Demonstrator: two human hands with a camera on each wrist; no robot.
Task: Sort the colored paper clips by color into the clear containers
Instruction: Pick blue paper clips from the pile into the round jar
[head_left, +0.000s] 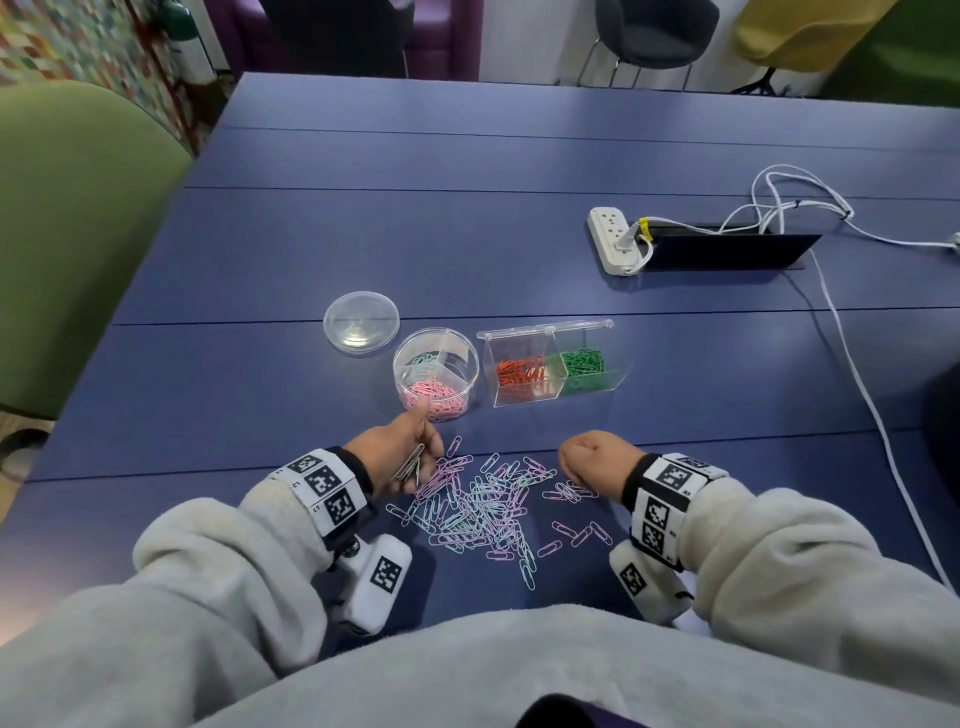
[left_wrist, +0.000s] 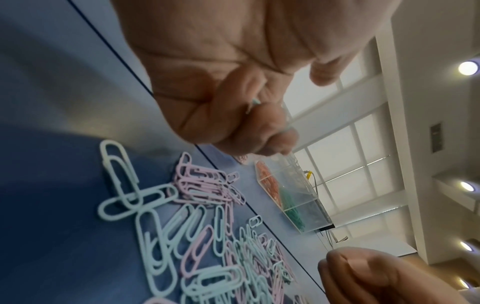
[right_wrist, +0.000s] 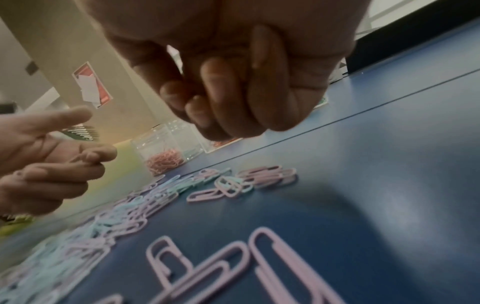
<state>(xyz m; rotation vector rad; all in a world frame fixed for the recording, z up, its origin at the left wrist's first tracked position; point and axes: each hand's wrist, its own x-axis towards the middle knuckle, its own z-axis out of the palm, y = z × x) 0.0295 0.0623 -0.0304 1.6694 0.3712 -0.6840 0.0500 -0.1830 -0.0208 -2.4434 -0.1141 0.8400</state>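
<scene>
The loose pile of paper clips, thin bent wire coated in pale blue and lilac-pink, lies tangled on the smooth blue table just in front of the person's grey fleecy sleeves. At the pile's left edge the left hand has its fingers curled round a small bundle of clips, thumb raised; their colour is hard to tell, though the left wrist view shows a pale blue-green end between the fingers. At the pile's right edge the right hand is a loose fist with fingers folded toward the palm, and the right wrist view shows no clip in it. Beyond the pile stands a round clear plastic tub with dividers, pink clips in its near section and pale blue ones behind. Right of the tub, and farther from the pile, a rectangular clear box holds orange-red clips on the left and green on the right. Left of the tub lies a round clear lid. Far beyond the pile, a white power strip and white cables sit by a dark slot in the table, with a green chair at the left.
</scene>
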